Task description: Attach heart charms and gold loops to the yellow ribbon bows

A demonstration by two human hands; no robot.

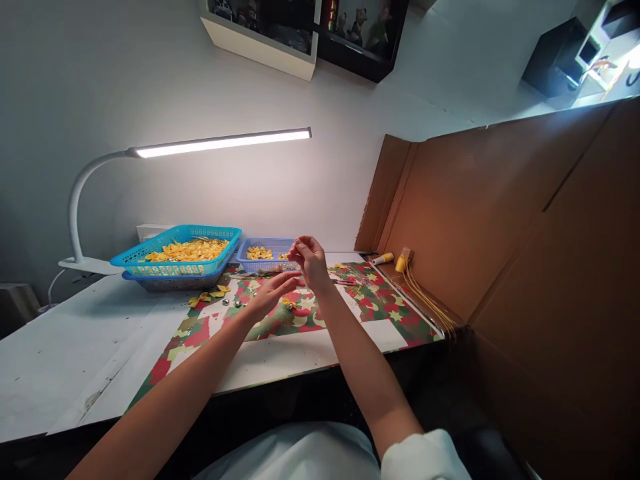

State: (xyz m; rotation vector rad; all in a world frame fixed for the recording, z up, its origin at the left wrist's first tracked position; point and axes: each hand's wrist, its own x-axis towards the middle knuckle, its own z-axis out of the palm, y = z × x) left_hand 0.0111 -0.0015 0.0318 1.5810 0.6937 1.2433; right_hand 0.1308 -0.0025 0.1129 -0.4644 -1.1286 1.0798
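Note:
My right hand (309, 261) is raised over the table with thumb and fingers pinched together; whatever it may hold is too small to make out. Just below and to its left, my left hand (274, 293) has its fingers stretched out, palm down, with nothing visible in it. Under the hands lies a yellow bow-like piece (289, 303) on a red and green patterned sheet (367, 313). Small shiny round beads (226, 302) sit left of my left hand, near a few loose yellow pieces (203, 298).
A turquoise basket (175, 269) of yellow pieces stands at the back left, with a smaller lilac basket (250, 265) beside it. A lit desk lamp (75, 213) arches above. Cardboard (500, 200) walls the right side, near yellow cords (427, 297) and a yellow-capped bottle (402, 260).

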